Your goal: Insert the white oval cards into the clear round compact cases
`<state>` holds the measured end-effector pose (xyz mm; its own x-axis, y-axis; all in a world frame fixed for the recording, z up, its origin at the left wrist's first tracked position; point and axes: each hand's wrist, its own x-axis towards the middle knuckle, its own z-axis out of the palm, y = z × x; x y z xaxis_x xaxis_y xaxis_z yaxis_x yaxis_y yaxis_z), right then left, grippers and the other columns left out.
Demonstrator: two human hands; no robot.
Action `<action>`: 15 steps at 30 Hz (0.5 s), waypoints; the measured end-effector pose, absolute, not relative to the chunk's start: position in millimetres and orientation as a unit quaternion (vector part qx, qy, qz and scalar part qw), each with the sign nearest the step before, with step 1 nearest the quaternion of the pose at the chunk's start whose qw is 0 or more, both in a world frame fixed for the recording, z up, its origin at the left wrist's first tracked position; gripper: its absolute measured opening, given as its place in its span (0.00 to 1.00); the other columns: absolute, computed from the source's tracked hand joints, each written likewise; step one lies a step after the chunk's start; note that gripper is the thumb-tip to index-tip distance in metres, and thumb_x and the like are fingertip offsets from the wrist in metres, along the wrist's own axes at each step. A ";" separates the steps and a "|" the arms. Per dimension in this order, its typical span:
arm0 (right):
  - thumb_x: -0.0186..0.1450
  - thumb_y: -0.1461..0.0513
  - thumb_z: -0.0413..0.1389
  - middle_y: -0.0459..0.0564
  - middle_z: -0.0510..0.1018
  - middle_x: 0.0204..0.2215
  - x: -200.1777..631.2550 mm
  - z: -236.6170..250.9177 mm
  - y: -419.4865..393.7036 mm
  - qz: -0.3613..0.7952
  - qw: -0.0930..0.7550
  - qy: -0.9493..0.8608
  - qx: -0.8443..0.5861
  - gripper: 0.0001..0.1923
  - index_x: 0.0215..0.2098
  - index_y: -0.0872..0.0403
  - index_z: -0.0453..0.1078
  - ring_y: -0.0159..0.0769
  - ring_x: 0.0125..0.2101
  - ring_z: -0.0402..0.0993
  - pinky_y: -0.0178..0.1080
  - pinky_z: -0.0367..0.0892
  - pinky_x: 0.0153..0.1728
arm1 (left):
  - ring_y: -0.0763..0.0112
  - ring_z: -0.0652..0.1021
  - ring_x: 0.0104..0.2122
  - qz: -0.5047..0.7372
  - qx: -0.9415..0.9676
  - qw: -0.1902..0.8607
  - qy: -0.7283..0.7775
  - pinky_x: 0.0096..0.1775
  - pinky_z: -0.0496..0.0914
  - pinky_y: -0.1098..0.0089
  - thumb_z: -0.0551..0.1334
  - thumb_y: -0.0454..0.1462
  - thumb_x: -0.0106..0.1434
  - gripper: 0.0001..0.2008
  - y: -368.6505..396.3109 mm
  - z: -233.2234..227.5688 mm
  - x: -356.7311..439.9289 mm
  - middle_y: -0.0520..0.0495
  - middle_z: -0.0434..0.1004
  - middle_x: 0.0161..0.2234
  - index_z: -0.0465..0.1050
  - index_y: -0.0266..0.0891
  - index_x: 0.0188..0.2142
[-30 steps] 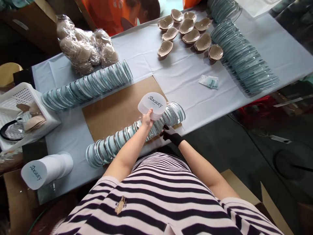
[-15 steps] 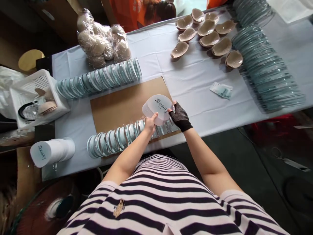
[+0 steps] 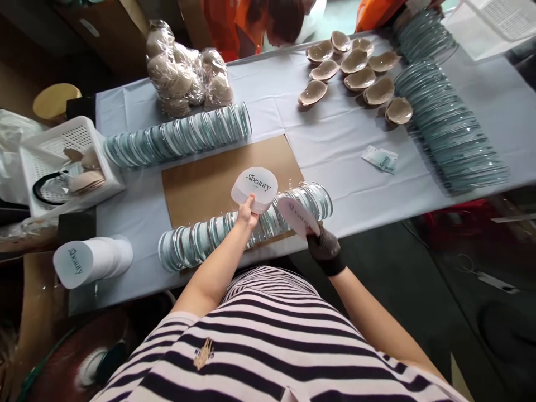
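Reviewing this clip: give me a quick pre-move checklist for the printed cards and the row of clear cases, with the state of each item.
1. Left hand grips the stack of printed cards: ok.
2. Gloved right hand holds a single card, apart from the stack: ok.
3. Only one card taken: cannot tell.
4. Near row of clear cases lies unbroken on the cardboard sheet: ok.
5. Any case open to take the card: cannot tell.

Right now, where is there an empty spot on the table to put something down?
The brown cardboard is bare between the two rows of clear lids. The cloth is bare between the cardboard and the small packet. It is crowded around the beige cups and the long lid stack.
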<state>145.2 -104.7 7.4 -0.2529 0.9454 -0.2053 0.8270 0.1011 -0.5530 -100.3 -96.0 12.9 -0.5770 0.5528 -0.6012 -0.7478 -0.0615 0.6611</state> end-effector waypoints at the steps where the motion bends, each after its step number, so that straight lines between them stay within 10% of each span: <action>1: 0.69 0.53 0.44 0.60 0.81 0.39 153.8 5.5 -125.9 0.288 0.060 -0.752 -0.590 0.23 0.51 0.54 0.73 0.51 0.41 0.78 0.47 0.71 0.44 | 0.59 0.75 0.56 0.716 -0.105 0.456 0.518 0.57 0.71 0.56 0.65 0.29 0.61 0.20 -96.1 11.7 -103.8 0.43 0.79 0.52 0.72 0.40 0.53; 8: 0.73 0.56 0.41 0.60 0.80 0.40 104.8 -6.6 -163.4 0.256 -0.109 -0.773 -0.570 0.21 0.54 0.54 0.69 0.46 0.40 0.78 0.41 0.67 0.37 | 0.59 0.77 0.55 0.685 -0.096 0.523 0.499 0.56 0.71 0.57 0.67 0.28 0.60 0.23 -93.8 6.3 -110.8 0.42 0.79 0.52 0.72 0.40 0.55; 15: 0.73 0.55 0.43 0.59 0.79 0.43 63.5 0.8 -125.8 0.244 -0.105 -0.746 -0.611 0.18 0.53 0.56 0.66 0.42 0.41 0.77 0.37 0.63 0.38 | 0.61 0.77 0.54 0.676 -0.109 0.524 0.506 0.54 0.73 0.59 0.64 0.27 0.62 0.21 -90.0 2.6 -112.3 0.42 0.80 0.51 0.72 0.38 0.55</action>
<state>63.5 -125.8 0.8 -0.2318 0.8594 -0.4558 0.9624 0.1345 -0.2359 -112.3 -90.0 2.6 -0.4265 0.5995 -0.6773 -0.8192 0.0614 0.5702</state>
